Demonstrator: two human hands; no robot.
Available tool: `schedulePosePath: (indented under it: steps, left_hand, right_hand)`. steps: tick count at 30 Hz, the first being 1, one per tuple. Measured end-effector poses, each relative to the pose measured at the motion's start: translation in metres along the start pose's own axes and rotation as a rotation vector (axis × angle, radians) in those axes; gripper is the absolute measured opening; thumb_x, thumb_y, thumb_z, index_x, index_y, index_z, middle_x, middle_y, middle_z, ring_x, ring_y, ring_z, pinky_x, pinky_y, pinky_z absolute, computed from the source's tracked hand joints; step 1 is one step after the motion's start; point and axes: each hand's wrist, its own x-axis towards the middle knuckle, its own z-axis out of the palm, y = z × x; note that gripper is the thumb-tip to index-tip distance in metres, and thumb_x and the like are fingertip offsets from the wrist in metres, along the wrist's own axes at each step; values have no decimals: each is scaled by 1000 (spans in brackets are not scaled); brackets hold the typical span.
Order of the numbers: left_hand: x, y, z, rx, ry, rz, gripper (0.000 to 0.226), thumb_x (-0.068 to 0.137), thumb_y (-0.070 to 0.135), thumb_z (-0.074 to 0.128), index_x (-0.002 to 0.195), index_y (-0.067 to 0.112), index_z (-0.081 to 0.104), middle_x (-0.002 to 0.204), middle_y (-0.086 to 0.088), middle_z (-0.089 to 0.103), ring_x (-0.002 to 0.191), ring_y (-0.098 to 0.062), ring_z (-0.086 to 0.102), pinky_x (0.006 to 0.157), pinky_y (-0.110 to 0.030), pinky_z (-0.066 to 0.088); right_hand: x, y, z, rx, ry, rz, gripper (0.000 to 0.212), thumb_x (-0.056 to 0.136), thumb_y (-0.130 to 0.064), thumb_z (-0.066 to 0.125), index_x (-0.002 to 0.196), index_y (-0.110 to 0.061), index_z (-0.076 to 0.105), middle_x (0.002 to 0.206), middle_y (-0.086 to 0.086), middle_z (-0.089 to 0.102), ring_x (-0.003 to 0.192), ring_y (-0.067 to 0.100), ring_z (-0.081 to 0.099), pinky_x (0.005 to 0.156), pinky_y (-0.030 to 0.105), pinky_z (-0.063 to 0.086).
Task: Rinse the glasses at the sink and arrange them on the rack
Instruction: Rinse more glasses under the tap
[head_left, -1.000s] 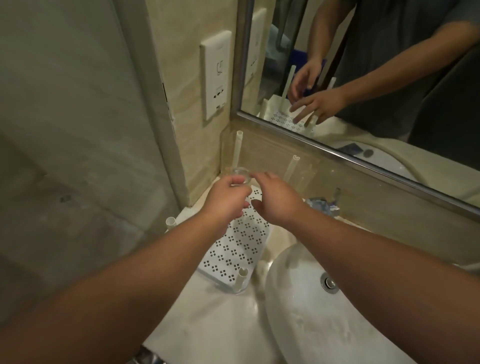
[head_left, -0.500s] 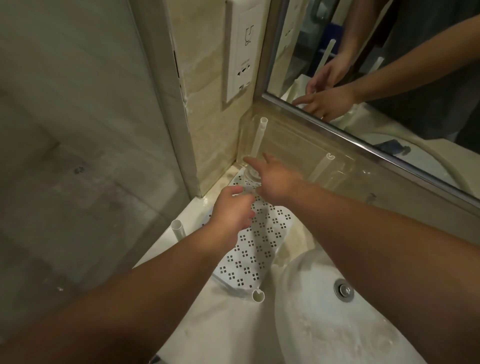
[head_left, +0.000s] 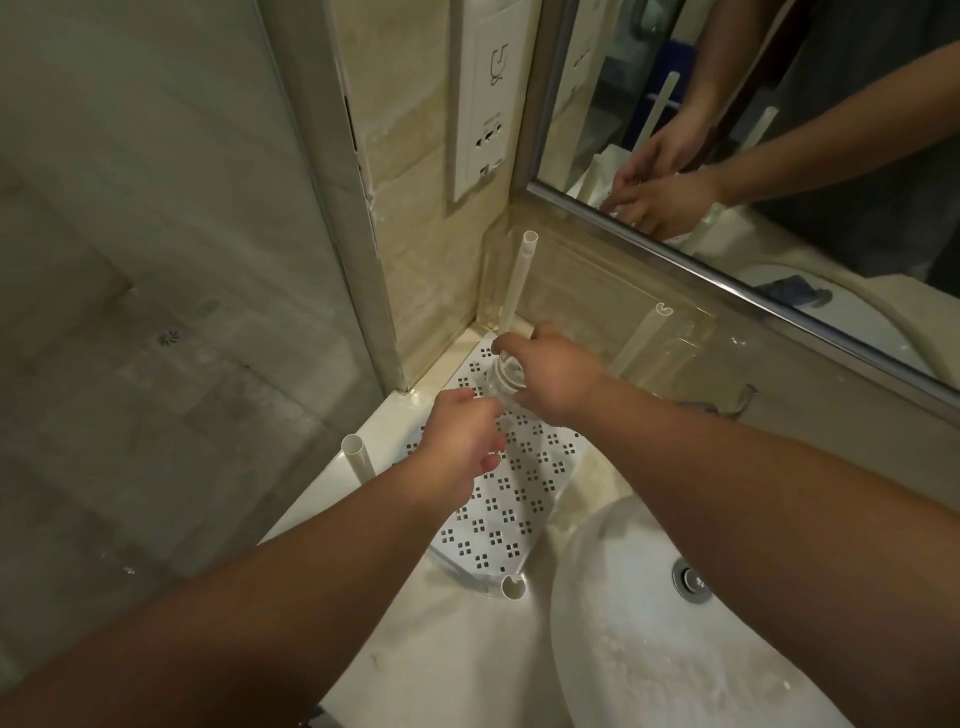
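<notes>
Sink (head_left: 649, 639) basin at the counter's near-right. Perforated white rack (head_left: 498, 499) sits left of it, running to the far-left corner, with 4 corner posts. Left hand (head_left: 460, 441) and right hand (head_left: 553, 379) both grasp 1 clear glass (head_left: 503, 376) over the rack's far end. Wall socket (head_left: 485, 98) and mirror (head_left: 779, 130) behind.

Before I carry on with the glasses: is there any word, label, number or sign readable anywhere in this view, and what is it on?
No readable words or numbers anywhere.
Wall socket plate: a small drawn symbol near the top, a curved outline, no letters; what it depicts cannot be told.
Same plate, above the socket holes: a faint line of small print, too blurred to read.
Glass, rack, sink: no markings visible.
</notes>
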Motion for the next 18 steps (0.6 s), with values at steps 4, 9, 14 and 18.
schedulePosePath:
  steps: [4, 9, 14, 18]
  left_hand:
    - [-9, 7, 1, -102, -17, -64, 12, 93, 12, 55, 104, 16, 60, 97, -6, 59, 74, -24, 66, 57, -30, 50]
    - [-22, 14, -3, -247, -118, -144, 7, 96, 20, 54, 100, 15, 55, 111, -12, 57, 76, -29, 64, 60, -34, 49]
    - [-38, 26, -1, -438, -238, -237, 40, 99, 40, 51, 123, 9, 49, 111, -15, 59, 80, -34, 65, 64, -37, 55]
    - [-58, 39, 2, -493, -353, -283, 70, 93, 64, 49, 134, 6, 46, 122, -14, 62, 79, -35, 72, 63, -39, 59]
  right_hand:
    - [-13, -3, -10, -4, 32, -10, 58, 86, -22, 69, 136, -39, 44, 126, 8, 43, 88, 24, 59, 65, 30, 46]
    - [-29, -10, -38, 33, 98, -41, 60, 84, -27, 72, 136, -38, 45, 118, 7, 46, 84, 22, 56, 67, 28, 41]
    - [-52, -23, -67, -3, 189, -72, 58, 84, -32, 73, 135, -39, 45, 117, 4, 48, 88, 22, 56, 68, 28, 39]
    - [-73, -38, -89, -29, 228, -79, 58, 85, -32, 71, 136, -40, 45, 119, 3, 48, 93, 24, 59, 67, 28, 40]
